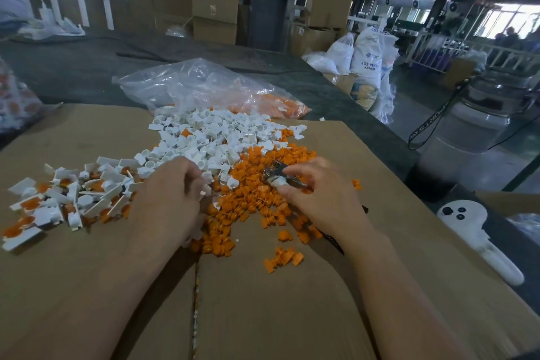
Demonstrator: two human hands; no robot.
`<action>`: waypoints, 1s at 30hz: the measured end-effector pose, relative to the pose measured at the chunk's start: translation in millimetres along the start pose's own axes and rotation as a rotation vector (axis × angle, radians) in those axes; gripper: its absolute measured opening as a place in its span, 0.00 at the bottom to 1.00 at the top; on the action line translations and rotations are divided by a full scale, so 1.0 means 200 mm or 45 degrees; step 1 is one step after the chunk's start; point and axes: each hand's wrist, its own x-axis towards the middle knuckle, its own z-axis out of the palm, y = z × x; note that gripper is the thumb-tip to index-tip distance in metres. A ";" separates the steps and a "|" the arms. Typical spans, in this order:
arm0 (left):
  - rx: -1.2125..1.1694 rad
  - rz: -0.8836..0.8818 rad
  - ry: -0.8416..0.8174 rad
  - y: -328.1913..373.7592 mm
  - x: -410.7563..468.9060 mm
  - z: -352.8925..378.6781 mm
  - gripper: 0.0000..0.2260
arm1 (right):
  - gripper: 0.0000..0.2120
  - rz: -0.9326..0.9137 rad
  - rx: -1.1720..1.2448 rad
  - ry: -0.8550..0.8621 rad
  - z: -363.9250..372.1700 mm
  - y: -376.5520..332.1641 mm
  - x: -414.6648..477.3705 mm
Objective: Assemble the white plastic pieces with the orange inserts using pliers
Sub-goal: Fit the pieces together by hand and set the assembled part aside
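Note:
A heap of loose white plastic pieces [210, 134] lies at the middle of the cardboard sheet [292, 301], with a spread of orange inserts [257, 199] in front of it. Assembled white-and-orange pieces [58, 199] lie at the left. My right hand [318, 193] grips metal pliers [277, 174], whose jaws hold a small white piece above the orange inserts. My left hand [172, 193] has its fingers curled at the edge of the white heap, with small white pieces at the fingertips; what it holds is hidden.
A clear plastic bag [204, 88] with white and orange parts lies behind the heap. A white handheld controller [473, 231] rests at the right edge. White sacks [365, 61] and cardboard boxes stand beyond the table. A big water bottle [473, 126] stands at the right.

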 end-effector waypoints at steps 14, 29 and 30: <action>-0.471 0.010 -0.063 0.06 -0.08 -0.03 0.08 | 0.16 -0.248 -0.272 -0.354 0.06 -0.05 -0.02; -0.670 -0.026 -0.198 0.04 -0.08 0.00 0.08 | 0.07 -0.131 0.152 -0.135 0.05 -0.08 -0.03; -0.671 -0.020 -0.198 0.04 -0.08 0.00 0.08 | 0.09 -0.124 0.181 -0.128 0.05 -0.08 -0.04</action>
